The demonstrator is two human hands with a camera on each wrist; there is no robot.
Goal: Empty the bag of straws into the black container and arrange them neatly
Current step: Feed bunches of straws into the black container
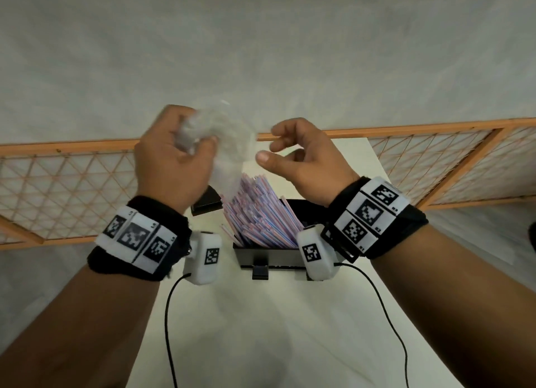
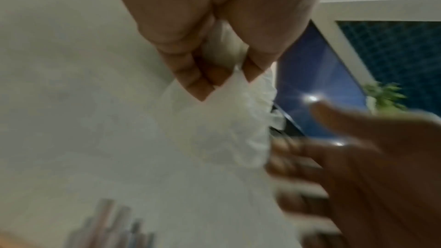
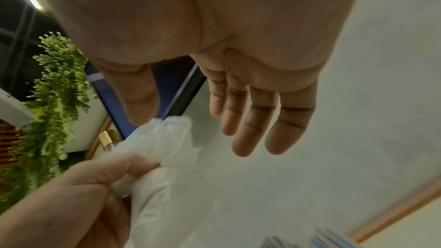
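My left hand (image 1: 185, 149) is raised above the black container (image 1: 269, 254) and grips the crumpled clear plastic bag (image 1: 226, 138), bunched in its fingers (image 2: 190, 80). The bag (image 3: 157, 176) hangs down toward the straws. A thick bundle of pink, blue and white striped straws (image 1: 258, 210) leans to the left inside the container, its tips fanned out unevenly. My right hand (image 1: 293, 152) hovers just right of the bag with fingers (image 3: 250, 120) loosely spread and holds nothing.
The container stands on a white table (image 1: 261, 329). A black lid part (image 1: 207, 203) sits behind it on the left. An orange-framed lattice fence (image 1: 435, 161) runs across behind the table. Two black cables (image 1: 168, 315) trail from the wrist cameras.
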